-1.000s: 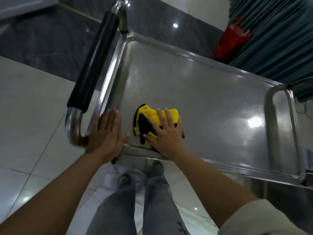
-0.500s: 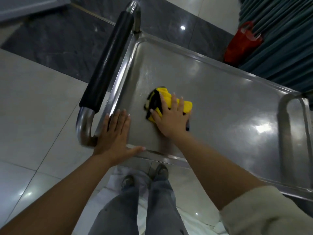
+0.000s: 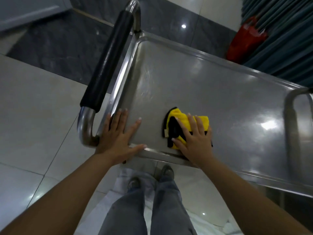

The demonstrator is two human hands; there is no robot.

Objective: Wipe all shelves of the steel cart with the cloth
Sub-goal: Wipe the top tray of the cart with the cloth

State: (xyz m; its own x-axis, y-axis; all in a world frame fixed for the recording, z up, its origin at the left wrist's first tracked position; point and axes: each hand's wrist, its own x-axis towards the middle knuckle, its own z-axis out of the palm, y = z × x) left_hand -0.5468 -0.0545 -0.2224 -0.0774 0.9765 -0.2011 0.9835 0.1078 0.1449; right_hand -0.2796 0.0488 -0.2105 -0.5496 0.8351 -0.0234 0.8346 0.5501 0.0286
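The steel cart's top shelf point(image 3: 211, 92) fills the middle of the head view, shiny and bare. A folded yellow cloth with black trim point(image 3: 179, 123) lies on it close to the near rim. My right hand point(image 3: 194, 139) presses flat on the cloth with straight, spread fingers. Resting flat on the shelf's near left corner is my left hand point(image 3: 118, 134), fingers spread, thumb along the near rim, beside the curved steel handle. The lower shelves are hidden under the top one.
The cart's push handle with a black foam grip point(image 3: 108, 65) runs along the left end. A second steel rail point(image 3: 291, 119) loops over the right end. A red plastic bag point(image 3: 243, 43) and teal curtain point(image 3: 284, 39) sit behind. My legs and shoes point(image 3: 149, 182) stand on the tiled floor against the cart.
My right hand slid the cloth away from me into the shelf, then back toward the near rim and a little to the right. My left hand stayed on the corner.
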